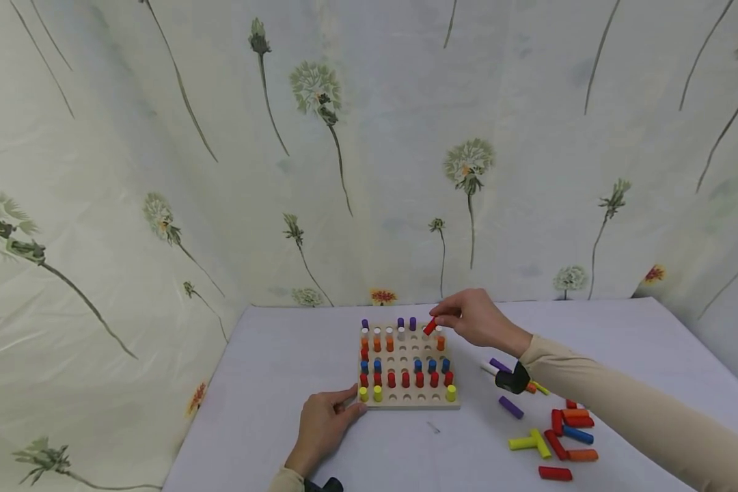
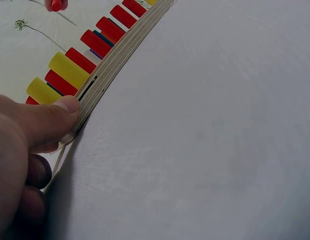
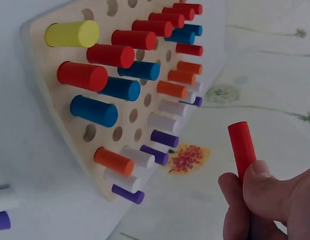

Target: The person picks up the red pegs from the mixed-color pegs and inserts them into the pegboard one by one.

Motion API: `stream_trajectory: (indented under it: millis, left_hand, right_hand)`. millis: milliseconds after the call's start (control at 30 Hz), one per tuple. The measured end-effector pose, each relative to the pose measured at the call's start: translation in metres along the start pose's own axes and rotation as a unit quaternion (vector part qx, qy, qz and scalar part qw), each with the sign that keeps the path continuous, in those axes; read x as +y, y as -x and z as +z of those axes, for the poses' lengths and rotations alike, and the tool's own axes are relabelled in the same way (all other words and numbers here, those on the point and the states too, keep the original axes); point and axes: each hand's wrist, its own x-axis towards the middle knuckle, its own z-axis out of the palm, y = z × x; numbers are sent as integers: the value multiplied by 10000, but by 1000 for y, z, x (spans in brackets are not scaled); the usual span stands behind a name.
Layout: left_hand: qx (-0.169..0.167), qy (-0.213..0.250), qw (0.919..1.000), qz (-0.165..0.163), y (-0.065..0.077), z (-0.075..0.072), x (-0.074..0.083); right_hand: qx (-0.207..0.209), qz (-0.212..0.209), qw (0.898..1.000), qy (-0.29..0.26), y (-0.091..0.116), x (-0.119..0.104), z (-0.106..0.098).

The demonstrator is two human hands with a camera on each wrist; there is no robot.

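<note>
A light wooden pegboard [image 1: 412, 398] lies on the table, partly filled with coloured pegs in rows. At its near left corner my left hand [image 1: 327, 422] grips the board, the thumb [image 2: 64, 107] against its layered edge beside two yellow pegs [image 2: 69, 70]. Over the board's far right part, my right hand [image 1: 476, 320] pinches a red peg [image 3: 241, 147] between thumb and fingertips. That peg is tilted and, in the right wrist view, apart from the board. Purple pegs [image 3: 128, 194], white pegs and orange pegs stand in the board's far rows, with several bare holes between rows.
Loose pegs lie right of the board, among them a purple peg [image 1: 511, 407], a yellow peg [image 1: 523, 443], a blue peg [image 1: 578, 434] and a red peg [image 1: 555, 473]. My right forearm [image 1: 627, 410] crosses above some of them. A dandelion-print curtain [image 1: 393, 171] hangs behind the table.
</note>
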Motion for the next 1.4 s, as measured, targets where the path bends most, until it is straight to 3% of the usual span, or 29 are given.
stream_trajectory:
  millis: [233, 767, 967, 1400]
  left_hand:
    - [86, 15, 9996, 281, 2, 0, -2]
    - [-40, 113, 9997, 229, 0, -4, -1]
    - [-45, 192, 9997, 147, 2, -4, 1]
    - [-36, 179, 9996, 222, 2, -3, 1]
  right_hand:
    - [-25, -115, 9997, -220, -17, -7, 16]
    - [-266, -113, 9979, -573, -38, -19, 66]
    - [-316, -303, 9979, -480, -43, -23, 81]
    - [-711, -263, 9971, -50, -52, -22, 99]
